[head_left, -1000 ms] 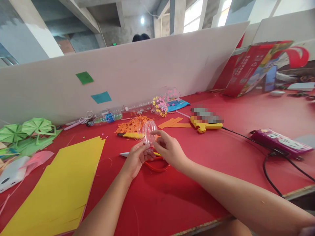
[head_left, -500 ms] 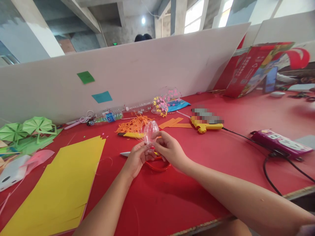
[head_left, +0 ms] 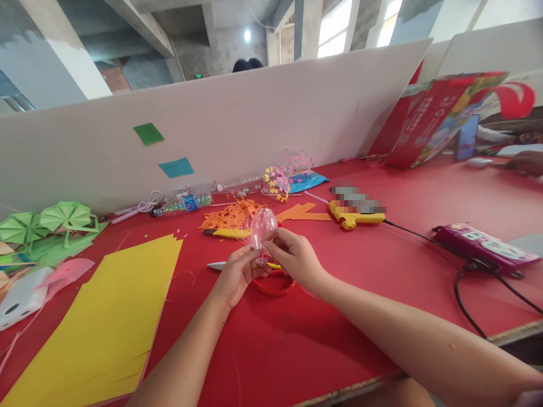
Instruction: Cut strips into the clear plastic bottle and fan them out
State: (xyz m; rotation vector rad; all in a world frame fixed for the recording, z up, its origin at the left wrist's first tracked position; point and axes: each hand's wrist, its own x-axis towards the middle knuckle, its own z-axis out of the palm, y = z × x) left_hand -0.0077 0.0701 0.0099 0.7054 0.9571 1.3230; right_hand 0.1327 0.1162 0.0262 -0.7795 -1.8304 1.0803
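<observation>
Both hands hold a clear, rounded plastic piece (head_left: pixel 263 224) made of thin curved strips, like a cut bottle section, upright above the table. My left hand (head_left: pixel 242 270) grips its lower end between thumb and fingers. My right hand (head_left: pixel 292 254) pinches its right side, with the fingertips partly hidden. Below the hands lie scissors (head_left: pixel 274 289) with red handles, their blade pointing left. Just behind is a yellow utility knife (head_left: pixel 229 233), beside a heap of orange paper scraps (head_left: pixel 231 216).
Yellow sheets (head_left: pixel 97 316) lie to the left, near green paper umbrellas (head_left: pixel 63 215). A yellow glue gun (head_left: pixel 356 217) with a cord lies right, beside a purple box (head_left: pixel 483 249). A plastic bottle (head_left: pixel 184 202) rests by the white partition (head_left: pixel 254 124). Another person's hand (head_left: pixel 528 164) is far right.
The plastic piece's strips, spread leftward before, now sit closer together in a rounder shape. My hands have barely moved. Another person's hand shows more clearly at the far right.
</observation>
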